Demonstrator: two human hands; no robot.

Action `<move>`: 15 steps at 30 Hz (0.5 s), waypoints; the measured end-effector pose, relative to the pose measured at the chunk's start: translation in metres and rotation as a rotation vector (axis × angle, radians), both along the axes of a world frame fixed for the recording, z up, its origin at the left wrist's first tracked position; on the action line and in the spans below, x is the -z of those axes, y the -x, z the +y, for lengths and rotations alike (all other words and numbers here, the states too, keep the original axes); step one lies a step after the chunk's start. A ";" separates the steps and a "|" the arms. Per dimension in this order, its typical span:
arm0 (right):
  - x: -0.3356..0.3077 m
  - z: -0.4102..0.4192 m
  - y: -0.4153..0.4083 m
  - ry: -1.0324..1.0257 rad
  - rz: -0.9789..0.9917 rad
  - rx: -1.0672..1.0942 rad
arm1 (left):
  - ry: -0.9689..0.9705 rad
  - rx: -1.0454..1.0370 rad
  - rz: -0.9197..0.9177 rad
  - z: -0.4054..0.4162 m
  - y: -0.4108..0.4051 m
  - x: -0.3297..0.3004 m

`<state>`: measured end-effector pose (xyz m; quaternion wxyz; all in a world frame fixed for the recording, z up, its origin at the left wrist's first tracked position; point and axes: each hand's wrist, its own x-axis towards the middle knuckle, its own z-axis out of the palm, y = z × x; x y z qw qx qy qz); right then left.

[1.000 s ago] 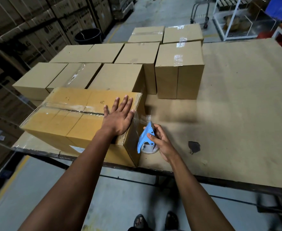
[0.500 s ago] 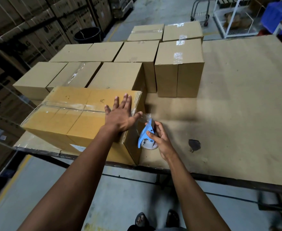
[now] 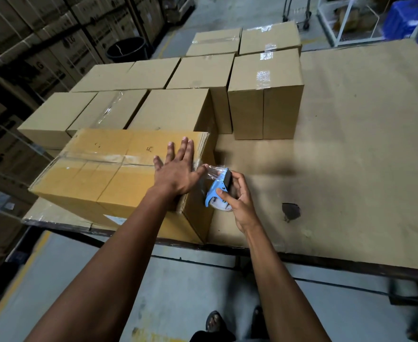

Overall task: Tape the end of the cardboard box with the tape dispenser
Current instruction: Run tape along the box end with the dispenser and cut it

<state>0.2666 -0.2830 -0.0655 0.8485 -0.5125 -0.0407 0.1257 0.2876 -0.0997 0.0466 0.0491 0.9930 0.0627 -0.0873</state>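
Observation:
A yellowish cardboard box [image 3: 99,178] lies at the table's near left edge, with clear tape running along its top seam. My left hand [image 3: 178,169] lies flat on the box top at its right end, fingers spread, thumb on the tape. My right hand [image 3: 237,201] grips a blue tape dispenser [image 3: 219,188] just beyond the box's right end face. A short strip of clear tape [image 3: 214,170] stretches from the box's top edge to the dispenser. The right end face of the box is in shadow.
Several plain brown boxes [image 3: 173,112] stand in rows behind the box; the tallest [image 3: 264,95] is at the right of the group. The cardboard-covered table [image 3: 351,156] stretches to the right, with a dark hole [image 3: 290,211]. A black bin [image 3: 126,49] stands on the floor.
My right hand has lifted the dispenser from low beside the end face up to near the box's top edge. My left thumb has spread out onto the tape.

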 end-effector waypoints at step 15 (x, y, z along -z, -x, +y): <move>0.010 -0.099 -0.041 0.772 -0.360 -0.142 | 0.017 0.014 0.030 0.001 0.002 -0.002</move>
